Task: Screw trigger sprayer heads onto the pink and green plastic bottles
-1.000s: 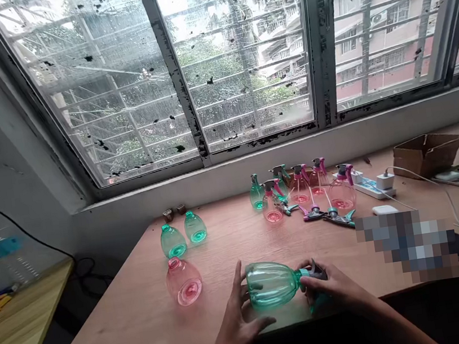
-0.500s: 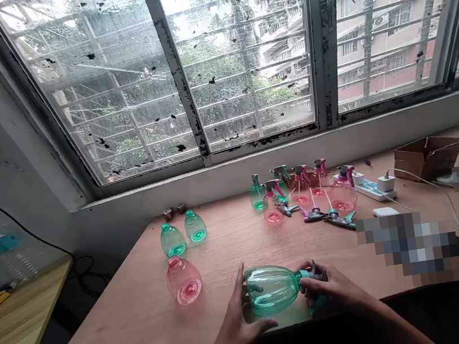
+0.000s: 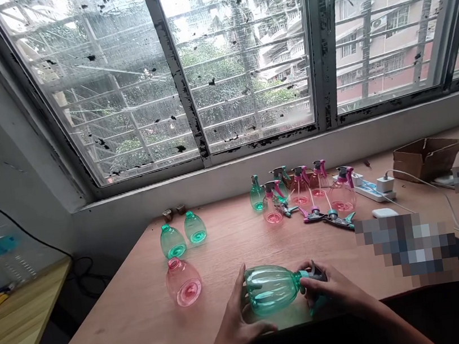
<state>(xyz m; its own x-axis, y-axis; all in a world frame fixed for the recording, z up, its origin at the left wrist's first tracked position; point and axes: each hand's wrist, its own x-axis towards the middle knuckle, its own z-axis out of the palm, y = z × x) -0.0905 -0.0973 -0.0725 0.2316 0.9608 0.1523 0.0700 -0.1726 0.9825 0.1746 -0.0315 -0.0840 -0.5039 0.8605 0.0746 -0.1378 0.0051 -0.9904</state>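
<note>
A clear green spray bottle (image 3: 271,288) lies sideways in the air over the front of the table, its base to the left. My right hand (image 3: 325,286) closes around its grey-and-teal trigger head at the neck. At the base, my left hand (image 3: 239,318) is cupped with fingers spread; some show through the green plastic. Its thumb stands off below the bottle, apart from it. To the left, a pink bottle without a head (image 3: 184,282) stands near two headless green bottles, one (image 3: 173,242) nearer and another (image 3: 195,227) behind it.
Several spray bottles with trigger heads (image 3: 272,206) stand at the back. Loose trigger heads (image 3: 338,219) lie before them. On the right are a power strip (image 3: 371,190), an open cardboard box (image 3: 428,161), a white case (image 3: 384,213) and cables. The window sill (image 3: 229,172) bounds the back.
The highlights on the green bottle have shifted, as if it turned slightly. Both hands stay in nearly the same place, and the standing bottles have not moved.
</note>
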